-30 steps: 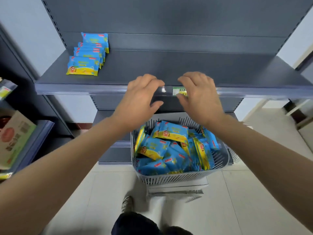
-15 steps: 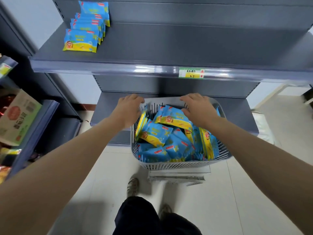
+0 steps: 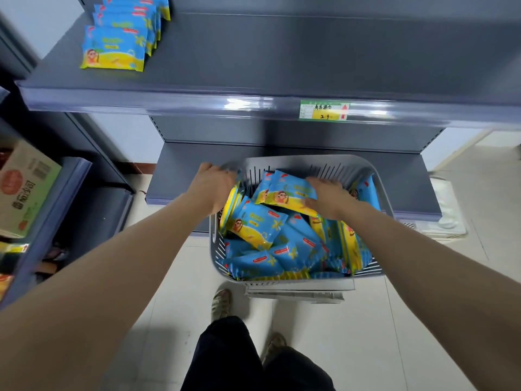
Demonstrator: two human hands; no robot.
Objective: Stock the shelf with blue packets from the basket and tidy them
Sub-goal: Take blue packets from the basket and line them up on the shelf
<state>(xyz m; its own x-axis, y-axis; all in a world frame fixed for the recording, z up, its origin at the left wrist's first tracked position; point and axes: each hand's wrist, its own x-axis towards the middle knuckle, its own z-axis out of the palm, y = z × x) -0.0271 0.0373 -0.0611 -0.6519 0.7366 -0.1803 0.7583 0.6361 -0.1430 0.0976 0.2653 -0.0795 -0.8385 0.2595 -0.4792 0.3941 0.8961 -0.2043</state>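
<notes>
A grey slatted basket (image 3: 332, 165) stands on a low stand in front of me, filled with several blue and yellow packets (image 3: 259, 224). My right hand (image 3: 327, 196) grips the topmost blue packet (image 3: 287, 193) at its right end, thumb under the near edge. My left hand (image 3: 214, 184) curls over the basket's far left rim beside upright packets. On the dark grey shelf (image 3: 282, 52) above, a short row of blue packets (image 3: 121, 38) lies overlapping at the far left.
A green and yellow price tag (image 3: 324, 110) sits in the shelf's front rail. A lower grey shelf (image 3: 183, 176) runs behind the basket. A neighbouring rack on the left holds a cardboard carton (image 3: 22, 190). My feet (image 3: 221, 304) stand on pale floor tiles.
Both hands dropped from the shelf's front rail down to the basket. The right hand took hold of the top packet; the left hand reached the basket's left rim. My view tilted downward.
</notes>
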